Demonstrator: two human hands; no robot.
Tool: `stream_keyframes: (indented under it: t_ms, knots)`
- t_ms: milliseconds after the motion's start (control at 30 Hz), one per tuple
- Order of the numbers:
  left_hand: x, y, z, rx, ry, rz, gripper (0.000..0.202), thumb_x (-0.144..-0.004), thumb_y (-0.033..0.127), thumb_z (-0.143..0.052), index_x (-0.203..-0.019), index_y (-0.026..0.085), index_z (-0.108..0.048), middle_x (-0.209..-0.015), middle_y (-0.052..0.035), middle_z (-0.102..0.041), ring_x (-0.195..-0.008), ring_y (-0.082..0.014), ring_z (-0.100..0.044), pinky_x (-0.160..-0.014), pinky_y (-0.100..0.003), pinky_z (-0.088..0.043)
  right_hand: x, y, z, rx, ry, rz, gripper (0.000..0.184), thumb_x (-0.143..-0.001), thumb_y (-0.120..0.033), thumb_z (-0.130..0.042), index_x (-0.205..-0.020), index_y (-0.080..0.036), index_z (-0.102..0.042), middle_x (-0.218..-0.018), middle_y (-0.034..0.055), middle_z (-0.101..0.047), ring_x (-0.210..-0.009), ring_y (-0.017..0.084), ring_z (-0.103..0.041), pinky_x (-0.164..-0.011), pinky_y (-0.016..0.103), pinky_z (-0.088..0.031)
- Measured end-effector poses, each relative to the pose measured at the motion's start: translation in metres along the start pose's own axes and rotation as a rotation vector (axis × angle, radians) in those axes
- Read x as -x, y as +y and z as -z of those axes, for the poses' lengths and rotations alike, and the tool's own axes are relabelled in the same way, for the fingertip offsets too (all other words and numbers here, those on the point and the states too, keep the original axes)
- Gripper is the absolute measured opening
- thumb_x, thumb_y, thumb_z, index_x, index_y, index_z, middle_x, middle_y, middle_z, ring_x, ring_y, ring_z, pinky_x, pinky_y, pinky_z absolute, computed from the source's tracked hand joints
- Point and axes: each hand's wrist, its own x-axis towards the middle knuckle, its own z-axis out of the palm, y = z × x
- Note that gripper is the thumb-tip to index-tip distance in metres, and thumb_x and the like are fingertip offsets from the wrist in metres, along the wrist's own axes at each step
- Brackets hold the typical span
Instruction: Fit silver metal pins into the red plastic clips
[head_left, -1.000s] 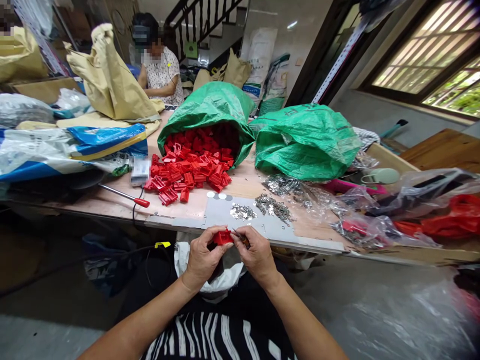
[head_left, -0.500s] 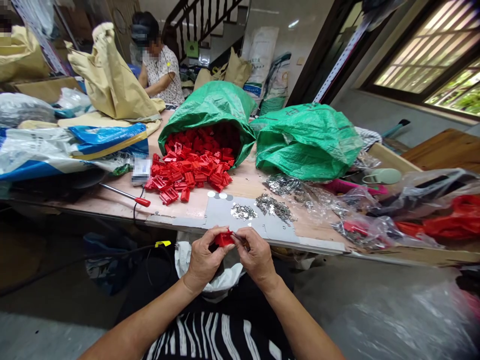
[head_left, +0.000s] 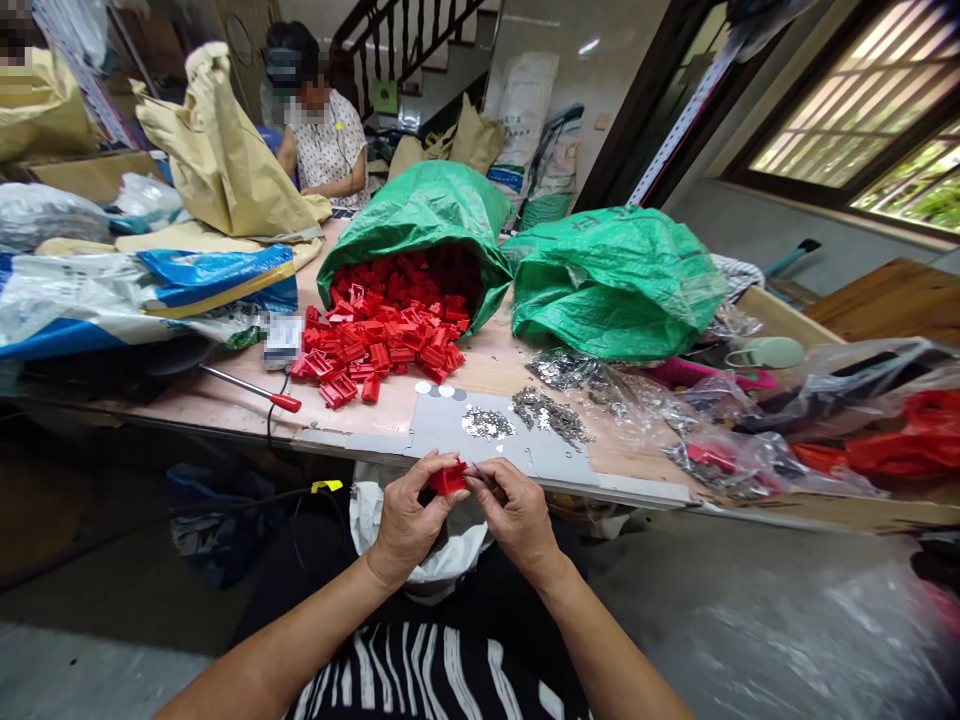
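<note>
Between thumb and fingers, my left hand grips a red plastic part just off the table's front edge. My right hand is closed in a pinch at the part's right side, on a thin dark piece too small to name. Beyond my hands, small silvery metal pieces and a pile of darker metal pieces lie on a grey sheet. A heap of similar red plastic parts spills from an open green sack.
Another green sack stands to the right, beside clear plastic bags. A red-handled lever juts out at the table's left front. Below my hands hangs a white bag. Across the table sits another person.
My right hand has shifted very slightly right and down from the red part. The left hand keeps its grip. The person across the table has moved an arm.
</note>
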Motion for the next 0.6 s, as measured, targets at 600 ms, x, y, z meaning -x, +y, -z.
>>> stream_keyframes:
  t_ms: [600]
  knots:
    - [-0.011,-0.019,0.003,-0.052,-0.027,0.056,0.029,-0.078,0.027,-0.066,-0.107,0.024,-0.062,-0.106,-0.0046,-0.07,-0.098,-0.021,-0.065,-0.09,-0.033,-0.048,-0.012,0.025,0.013,0.012,-0.063,-0.136,0.031,-0.094,-0.03,-0.04,-0.114,-0.022,-0.062,-0.093,0.0067,-0.059,-0.089,0.019,-0.058,-0.08,0.032,-0.047]
